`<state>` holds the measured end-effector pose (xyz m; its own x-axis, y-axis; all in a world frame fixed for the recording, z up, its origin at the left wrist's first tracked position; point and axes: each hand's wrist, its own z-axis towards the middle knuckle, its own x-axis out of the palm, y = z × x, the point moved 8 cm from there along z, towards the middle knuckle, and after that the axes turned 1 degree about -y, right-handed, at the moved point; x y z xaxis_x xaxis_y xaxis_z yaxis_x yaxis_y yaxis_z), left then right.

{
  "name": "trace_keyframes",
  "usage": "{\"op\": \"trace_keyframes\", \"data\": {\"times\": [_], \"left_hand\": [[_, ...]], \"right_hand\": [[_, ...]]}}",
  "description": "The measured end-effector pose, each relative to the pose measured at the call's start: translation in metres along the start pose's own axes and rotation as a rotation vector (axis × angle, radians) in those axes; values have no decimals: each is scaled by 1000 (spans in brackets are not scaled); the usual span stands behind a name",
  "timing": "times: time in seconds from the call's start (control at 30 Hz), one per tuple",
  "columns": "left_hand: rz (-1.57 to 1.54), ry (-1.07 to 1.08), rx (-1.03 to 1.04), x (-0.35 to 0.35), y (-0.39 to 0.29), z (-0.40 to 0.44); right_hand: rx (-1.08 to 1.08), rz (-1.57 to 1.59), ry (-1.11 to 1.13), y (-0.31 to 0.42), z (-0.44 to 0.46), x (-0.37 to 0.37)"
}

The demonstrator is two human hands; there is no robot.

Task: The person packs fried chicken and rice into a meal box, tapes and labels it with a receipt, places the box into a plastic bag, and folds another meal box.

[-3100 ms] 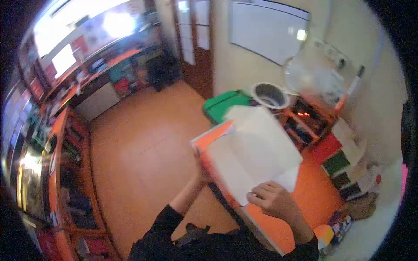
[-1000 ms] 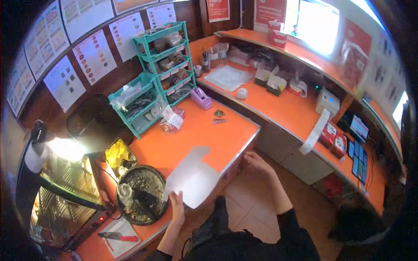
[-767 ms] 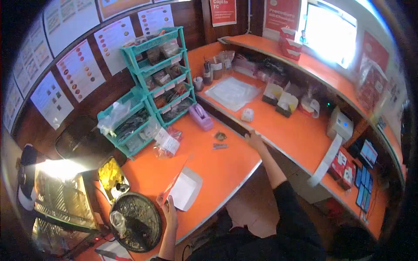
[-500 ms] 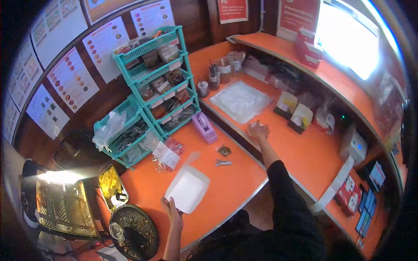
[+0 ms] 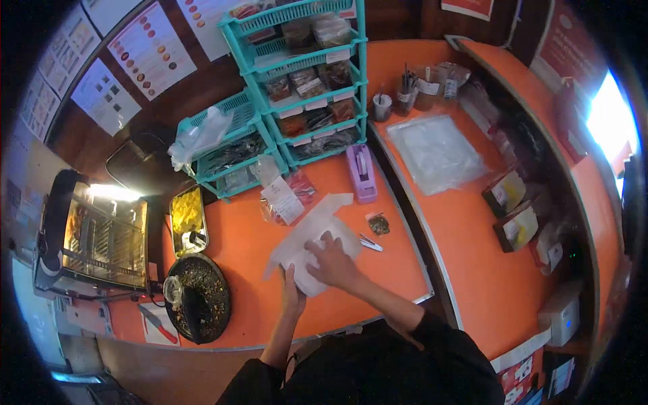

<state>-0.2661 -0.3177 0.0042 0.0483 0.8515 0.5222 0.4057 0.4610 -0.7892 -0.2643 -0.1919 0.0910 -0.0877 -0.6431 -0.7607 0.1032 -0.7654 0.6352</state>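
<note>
A white paper box (image 5: 347, 236), open with its flaps spread, lies tilted above the orange counter. My left hand (image 5: 290, 293) grips its near left edge, fingers closed. My right hand (image 5: 332, 262) is over the inside of the box with curved fingers pointing down; whatever is under them is hidden. Right of the box lie a small packet of dark green bits (image 5: 378, 223) and a metal clip (image 5: 370, 243). Behind it are a purple tape dispenser (image 5: 362, 177) and a labelled clear bag with red contents (image 5: 287, 200).
Teal racks (image 5: 314, 104) with packets stand at the back. On the left are a lit display case (image 5: 104, 243), a tray of yellow food (image 5: 187, 216), a round dark pan (image 5: 212, 297) and a red-handled knife (image 5: 158, 324). Plastic sheets (image 5: 437, 152) and small boxes (image 5: 506, 192) occupy the right counter.
My right hand has come back from the right counter to the box. The small white object it reached there is gone from that spot. The view has turned and moved closer to the racks.
</note>
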Motion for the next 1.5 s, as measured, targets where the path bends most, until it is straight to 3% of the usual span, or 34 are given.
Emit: {"op": "trace_keyframes", "data": {"times": [0.07,0.17,0.23,0.37,0.47,0.53,0.6,0.73,0.83,0.93,1.0,1.07,1.13,1.23,1.33,1.4,1.43,1.5], "left_hand": [[-42,-43,-19,-11,13,1],[-43,-67,-12,-36,35,6],[-186,-26,-126,-42,55,7],[-132,-109,-128,-37,62,-2],[-87,-161,-35,-36,57,-7],[-142,-148,3,-55,65,-4],[-153,-80,9,-55,58,-16],[-129,-17,72,-75,65,-14],[-178,-25,63,-60,59,-16],[-247,-71,80,-50,52,-19],[-283,-196,76,-44,49,-16],[-332,-15,138,-3,26,-22],[-187,-60,235,-33,39,-13],[-364,-76,202,-4,18,-18],[-480,-64,163,5,6,-16],[-477,-136,177,-9,-5,-19],[-515,-115,178,-10,-14,-23],[-529,-106,199,-28,-25,-23]], "right_hand": [[72,-158,-14,-7,-2,19],[121,-120,121,-14,-8,38],[148,30,194,-22,-16,36],[67,26,222,-35,-20,45],[1,-37,163,-36,-13,31],[135,-43,78,-65,4,-3],[222,-288,-216,-123,4,-40],[455,-758,-418,-237,-25,-18],[520,-621,-262,-271,-15,-4],[552,-387,-408,-264,-11,-17],[583,158,-259,-280,-9,-14],[320,608,-570,-233,-9,-64],[199,515,-619,-165,-9,-119],[-33,643,-620,-76,-13,-140],[-285,529,-519,5,-17,-128],[-527,141,-346,66,-17,-99],[-559,152,-338,79,-20,-89],[-545,-123,-205,97,-17,-53]]}}
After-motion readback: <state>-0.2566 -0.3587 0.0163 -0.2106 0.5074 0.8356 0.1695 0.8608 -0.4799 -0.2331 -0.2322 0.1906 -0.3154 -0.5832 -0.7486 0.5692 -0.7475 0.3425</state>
